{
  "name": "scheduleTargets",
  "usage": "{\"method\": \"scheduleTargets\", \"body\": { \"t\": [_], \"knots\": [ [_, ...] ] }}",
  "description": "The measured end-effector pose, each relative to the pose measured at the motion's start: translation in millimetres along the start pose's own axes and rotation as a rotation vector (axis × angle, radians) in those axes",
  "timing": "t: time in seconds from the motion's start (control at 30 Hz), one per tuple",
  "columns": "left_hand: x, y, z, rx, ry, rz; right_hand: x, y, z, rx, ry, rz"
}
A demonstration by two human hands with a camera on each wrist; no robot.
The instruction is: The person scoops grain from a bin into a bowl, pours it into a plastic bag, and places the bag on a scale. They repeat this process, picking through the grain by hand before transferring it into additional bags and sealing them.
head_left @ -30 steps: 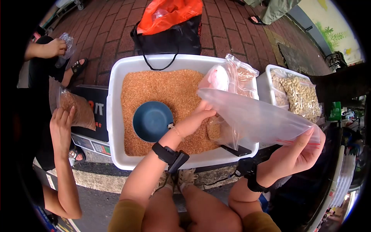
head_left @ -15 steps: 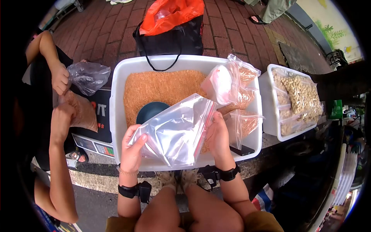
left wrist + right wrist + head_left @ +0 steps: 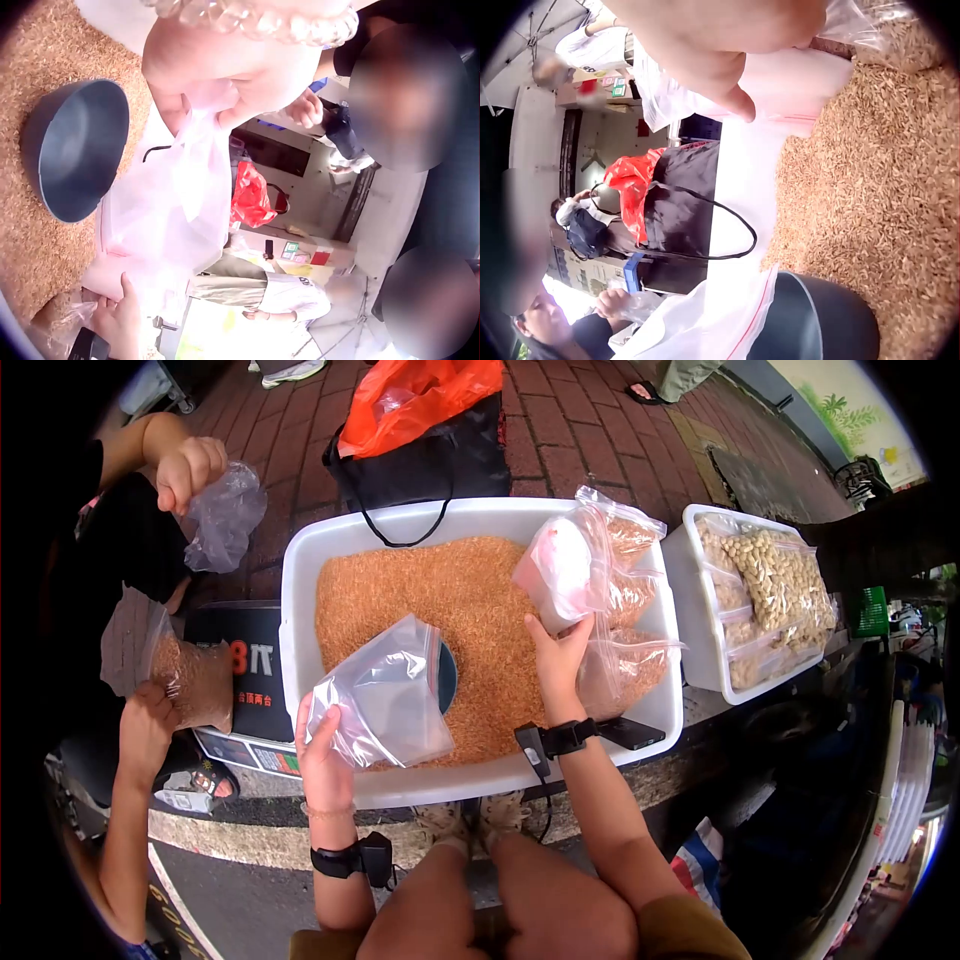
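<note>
In the head view, my left hand (image 3: 325, 755) pinches a flat clear zip bag (image 3: 385, 695) by its left side, over a white tub (image 3: 300, 575) of brown grain (image 3: 420, 580). The bag partly hides a blue bowl (image 3: 447, 675) that sits in the grain. My right hand (image 3: 560, 670) touches the lower end of a pink-and-white plastic bundle (image 3: 565, 565), thumb and fingers apart. Up close in the left wrist view, fingers pinch the bunched bag (image 3: 165, 210) beside the bowl (image 3: 79, 150). The right wrist view shows the thumb extended; the other fingertips are hidden.
Filled grain bags (image 3: 630, 665) and a black phone-like object (image 3: 630, 733) lie at the tub's right end. Beside it stands a bin of bagged peanuts (image 3: 775, 585). A black bag (image 3: 430, 470) is behind; at left a person handles a grain bag (image 3: 195, 680).
My right hand has left the clear bag and moved up to the pink-and-white bundle. The clear bag has shifted left and down in my left hand, uncovering more grain.
</note>
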State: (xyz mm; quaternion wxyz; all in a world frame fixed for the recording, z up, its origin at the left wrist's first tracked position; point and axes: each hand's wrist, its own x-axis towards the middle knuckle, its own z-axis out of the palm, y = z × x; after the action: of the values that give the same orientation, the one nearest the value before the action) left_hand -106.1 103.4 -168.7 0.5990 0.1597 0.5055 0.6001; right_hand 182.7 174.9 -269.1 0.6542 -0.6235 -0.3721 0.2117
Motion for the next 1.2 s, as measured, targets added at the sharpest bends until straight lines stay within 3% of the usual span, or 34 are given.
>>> {"method": "scheduleTargets", "body": {
  "t": [0.17, 0.2, 0.23, 0.3, 0.33, 0.47, 0.57, 0.73, 0.8, 0.83, 0.9, 0.93, 1.0, 1.1, 1.2],
  "knots": [
    [0, 0, 1, 0.012, -0.009, -0.011, 17, 2, 22, -0.110, 0.163, 0.047],
    [1, -2, -3, 0.016, -0.007, -0.012, 16, 4, 28, -0.224, 0.221, -0.054],
    [3, -6, -7, 0.026, 0.088, -0.034, 17, 6, 33, -0.337, 0.277, -0.155],
    [5, -7, -10, 0.039, 0.185, -0.049, 27, 4, 44, -0.246, 0.304, -0.129],
    [2, -7, -9, 0.022, 0.151, -0.031, 31, 4, 52, -0.160, 0.329, -0.101],
    [-2, 1, -5, -0.005, 0.013, -0.019, 50, 28, 52, -0.285, 0.417, -0.020],
    [-1, 5, -2, -0.018, 0.024, 0.013, 43, 12, 40, -0.105, 0.299, -0.138],
    [3, 10, -11, -0.070, 0.016, 0.010, 21, -51, 16, -0.122, 0.099, -0.260],
    [4, 14, -15, -0.087, 0.002, 0.033, 18, -85, 3, -0.329, -0.051, -0.465],
    [5, 16, -17, -0.083, 0.004, 0.052, 17, -104, -1, -0.329, -0.071, -0.471],
    [5, 20, -20, -0.115, 0.035, 0.067, 17, -142, -11, -0.620, -0.124, -0.814],
    [4, 21, -22, -0.133, 0.053, 0.078, 19, -158, -17, -0.625, -0.154, -0.823],
    [6, 21, -28, -0.180, 0.035, 0.079, 24, -187, -30, -0.950, -0.229, -1.227],
    [5, 21, -31, -0.200, 0.048, 0.080, 32, -217, -46, -1.256, -0.190, -1.447],
    [3, 17, -29, -0.124, 0.086, 0.070, 44, -240, -59, -1.366, -0.402, -1.529]
  ]
}}
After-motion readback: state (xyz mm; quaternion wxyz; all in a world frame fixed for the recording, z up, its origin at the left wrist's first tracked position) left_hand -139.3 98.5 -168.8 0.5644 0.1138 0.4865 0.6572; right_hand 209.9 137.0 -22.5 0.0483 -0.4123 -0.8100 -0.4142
